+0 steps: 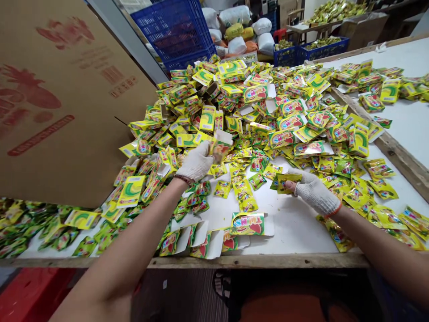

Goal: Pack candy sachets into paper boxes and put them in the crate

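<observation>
My left hand (196,162), in a white knit glove, grips a white-backed printed card with a sachet on it (219,146) at the edge of a large heap of yellow-green snack sachets and cards (214,103). My right hand (313,192), gloved alike, pinches a small yellow foil sachet (287,182) just above the white table top (295,232). Loose sachets lie around both hands. A flat printed card (248,224) rests near the table's front edge, closer to my body than either hand.
A large printed cardboard sheet (63,98) stands at the left of the heap. A wooden rail (395,150) crosses the table at the right, with more sachets beyond it. Blue plastic crates (174,31) and stuffed sacks (237,31) stand behind. A wooden front edge (254,261) borders the table.
</observation>
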The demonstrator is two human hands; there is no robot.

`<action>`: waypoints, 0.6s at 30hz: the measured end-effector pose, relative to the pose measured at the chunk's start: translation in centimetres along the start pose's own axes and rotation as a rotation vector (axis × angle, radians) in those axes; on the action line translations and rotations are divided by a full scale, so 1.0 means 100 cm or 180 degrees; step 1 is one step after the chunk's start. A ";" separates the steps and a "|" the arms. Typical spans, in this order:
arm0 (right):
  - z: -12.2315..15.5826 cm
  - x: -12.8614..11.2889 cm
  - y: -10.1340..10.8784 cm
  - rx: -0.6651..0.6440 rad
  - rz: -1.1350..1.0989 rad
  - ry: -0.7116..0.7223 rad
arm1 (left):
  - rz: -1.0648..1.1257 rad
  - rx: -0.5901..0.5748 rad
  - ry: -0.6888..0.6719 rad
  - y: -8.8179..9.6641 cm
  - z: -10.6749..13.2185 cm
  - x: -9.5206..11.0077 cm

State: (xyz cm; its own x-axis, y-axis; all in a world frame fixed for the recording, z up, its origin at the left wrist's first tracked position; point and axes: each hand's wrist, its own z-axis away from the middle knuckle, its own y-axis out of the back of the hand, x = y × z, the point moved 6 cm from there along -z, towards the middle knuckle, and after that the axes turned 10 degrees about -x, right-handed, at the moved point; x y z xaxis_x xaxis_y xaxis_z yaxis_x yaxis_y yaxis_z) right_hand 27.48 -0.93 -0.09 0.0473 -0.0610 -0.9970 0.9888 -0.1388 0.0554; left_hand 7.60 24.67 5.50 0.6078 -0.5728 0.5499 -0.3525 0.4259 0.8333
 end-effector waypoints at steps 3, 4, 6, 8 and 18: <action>0.005 -0.009 0.007 0.0311 -0.0074 0.0241 | 0.0242 -0.0865 -0.0368 -0.046 0.031 0.043; 0.006 -0.010 0.007 0.0313 -0.0101 0.0249 | 0.0297 -0.1296 -0.0612 -0.063 0.045 0.059; 0.006 -0.009 0.006 0.0200 -0.0024 0.0157 | 0.0156 -0.1649 -0.0830 -0.086 0.069 0.085; 0.007 -0.006 0.005 0.0158 0.0143 0.0022 | -0.0086 -0.1454 -0.0773 -0.097 0.084 0.101; 0.012 -0.010 0.006 0.0535 0.0715 0.0249 | -0.1553 0.0082 -0.0478 -0.124 0.099 0.123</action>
State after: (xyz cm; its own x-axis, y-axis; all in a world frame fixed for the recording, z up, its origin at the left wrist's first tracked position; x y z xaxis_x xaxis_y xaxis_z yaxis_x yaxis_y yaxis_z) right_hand 27.88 -2.09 1.02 0.2798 -0.0333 -0.9595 0.9152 -0.2926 0.2770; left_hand 12.45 5.39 2.47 0.5977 -0.7959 0.0969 -0.0716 0.0674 0.9952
